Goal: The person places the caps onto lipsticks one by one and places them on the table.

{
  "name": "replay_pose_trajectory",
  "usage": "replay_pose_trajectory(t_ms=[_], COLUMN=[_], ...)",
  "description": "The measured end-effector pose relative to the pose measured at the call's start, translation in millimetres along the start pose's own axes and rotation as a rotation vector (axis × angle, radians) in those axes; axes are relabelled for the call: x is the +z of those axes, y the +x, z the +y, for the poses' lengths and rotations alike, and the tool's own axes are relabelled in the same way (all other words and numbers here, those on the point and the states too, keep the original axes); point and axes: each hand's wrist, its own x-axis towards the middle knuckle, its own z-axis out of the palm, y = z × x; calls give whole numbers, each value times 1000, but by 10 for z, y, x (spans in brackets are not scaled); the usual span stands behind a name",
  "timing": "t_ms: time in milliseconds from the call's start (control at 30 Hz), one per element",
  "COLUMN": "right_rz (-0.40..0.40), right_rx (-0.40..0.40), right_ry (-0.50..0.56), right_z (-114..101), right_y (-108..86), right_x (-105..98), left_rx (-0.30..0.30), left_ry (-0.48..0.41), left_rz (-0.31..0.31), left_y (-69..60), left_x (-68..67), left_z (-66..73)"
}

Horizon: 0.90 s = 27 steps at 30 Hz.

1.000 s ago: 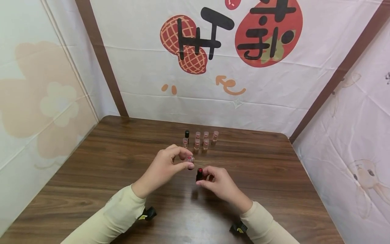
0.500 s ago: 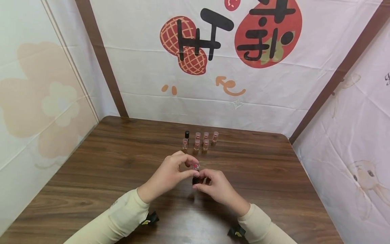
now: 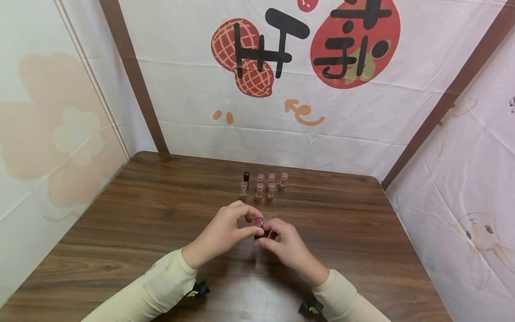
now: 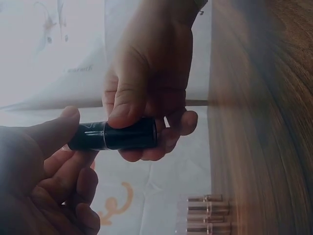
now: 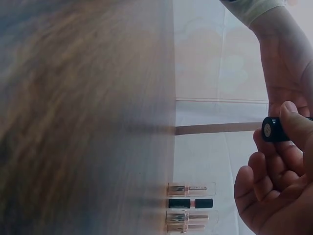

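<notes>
Over the table my left hand point(image 3: 225, 230) pinches the cap of a black lipstick point(image 4: 132, 138) between thumb and fingers. The cap's top point(image 3: 259, 222) looks glossy with a red patch. My right hand point(image 3: 287, 246) grips the lipstick's base, thumb on one side and fingers behind. In the left wrist view cap and base are joined in one line, with a thin pale ring at the seam. The right wrist view shows the base's round end, with a label, beside the right thumb. Fingers cover parts of the lipstick.
Toward the back of the brown wood table point(image 3: 161, 201) stand several clear-capped pinkish lipsticks point(image 3: 271, 190) in two rows. A black lipstick point(image 3: 246, 177) stands at their left end. Printed cloth walls point(image 3: 181, 134) enclose the table's back and sides.
One second ago the cap and the open lipstick were apart. My left hand has come down and right, putting the cap onto the base and lowering it; the standing lipsticks stay put.
</notes>
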Motion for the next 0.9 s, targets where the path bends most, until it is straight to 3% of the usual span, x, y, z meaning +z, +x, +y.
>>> replay_pose_trajectory(t_ms=[133,633,900], right_rz=[22,50,62], right_rx=[-31,-151,-174], right_ry=[-25,-75,-42], right_z=[-10,-47,-95], right_y=[6,6,22], right_x=[4,2,-3], left_rx=[6,121,95], left_ry=[1,-23,-31], left_rz=[4,45,28], left_y=[0,-32,-4], left_x=[-3,43,-10], left_z=[8,-7,28])
